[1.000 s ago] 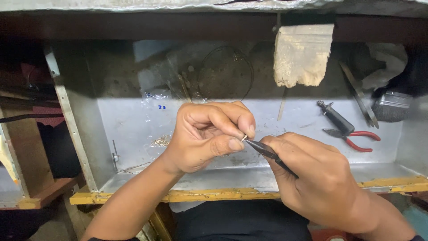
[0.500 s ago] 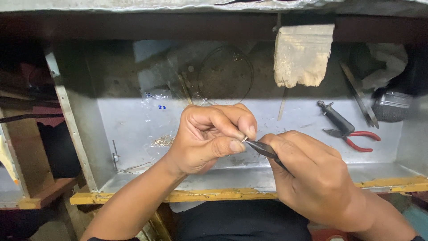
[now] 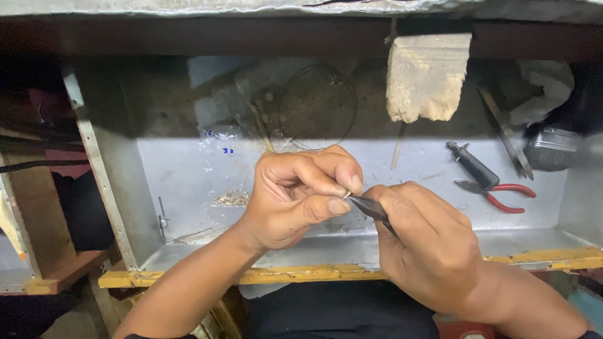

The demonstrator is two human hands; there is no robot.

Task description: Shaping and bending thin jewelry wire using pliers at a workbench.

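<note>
Both hands grip: left hand (image 3: 295,198) pinches a tiny metal piece (image 3: 346,195) (barely visible), right hand (image 3: 427,248) clasps dark pliers (image 3: 370,208).

Not much moved in that last second, honestly. The left hand (image 3: 295,198) has slid down and a touch to the right, so the thumb now sits lower against the tip of the dark pliers (image 3: 370,208). The right hand (image 3: 427,251) has come up and in to meet it, and the pliers now lie flatter than they did, with less of the tool showing past the knuckles. The tiny metal piece (image 3: 346,195) pinched at the fingertips has shifted along with the hands; it's too small to tell if it turned.
</note>
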